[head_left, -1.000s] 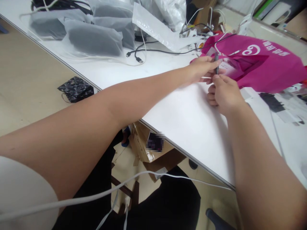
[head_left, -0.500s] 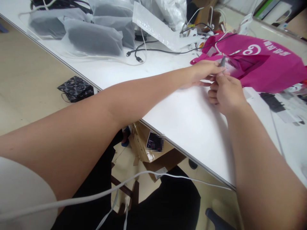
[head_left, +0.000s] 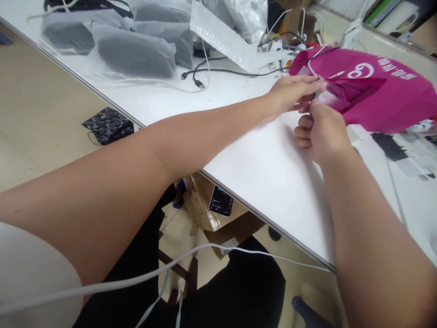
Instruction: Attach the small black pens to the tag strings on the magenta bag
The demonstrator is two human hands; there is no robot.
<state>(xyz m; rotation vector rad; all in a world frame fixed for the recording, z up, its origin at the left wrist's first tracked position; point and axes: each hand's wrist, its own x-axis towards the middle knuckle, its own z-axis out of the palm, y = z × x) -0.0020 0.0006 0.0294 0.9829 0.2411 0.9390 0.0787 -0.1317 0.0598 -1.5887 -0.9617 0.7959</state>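
White table (head_left: 273, 173) ran diagonally across the view, w/ a big pink bag (head_left: 382, 98) lying on its far right part. Grey pouches (head_left: 136, 52) and a clear plastic sleeve (head_left: 221, 38) sat well apart at the far left end; black cable (head_left: 218, 72) trailed between them and the bag. Below the table edge: cardboard box (head_left: 205, 214) on the floor, a phone (head_left: 221, 201) lying on it.

Both hands met at the bag's near-left corner, touching each other. Small thin dark stick (head_left: 316, 94), prob. a pen or similar, can't tell which, stood roughly upright between them, long axis pointing up and away from the person, right against the bag's edge.

L hand (head_left: 293, 92) came in from the left, fingers extended and pinched round the stick's upper part. R hand (head_left: 322, 132) sat just below and nearer the person, fingers curled, thumb and forefinger closed on the lower part. So both were clamped on the same stick, R hand the nearer one. Most of the stick was hidden by the fingers.
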